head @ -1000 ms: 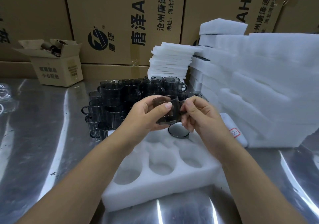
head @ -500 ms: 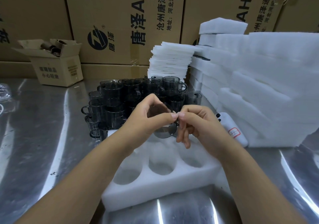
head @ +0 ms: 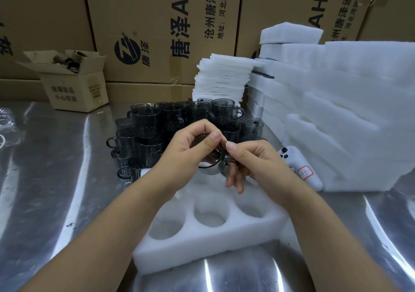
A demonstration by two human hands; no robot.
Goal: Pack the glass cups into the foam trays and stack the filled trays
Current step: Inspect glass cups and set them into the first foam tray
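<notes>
A white foam tray with round pockets lies on the steel table in front of me; the three near pockets hold nothing. Above its far row, my left hand grips a smoky glass cup, fingers curled round its rim. My right hand pinches the same cup at its handle side, with the other fingers hanging down. Most of the cup is hidden by both hands. A cluster of several dark glass cups stands stacked behind the tray.
Stacks of white foam trays and thin foam sheets rise at the right and back. A white controller lies beside the trays. A small open carton sits at back left; big cardboard boxes line the wall.
The cup has gone down from chest height towards the tray's far row. My right hand has shifted from the cup's side to pinching near its handle. A cup seated in the far row is now hidden.
</notes>
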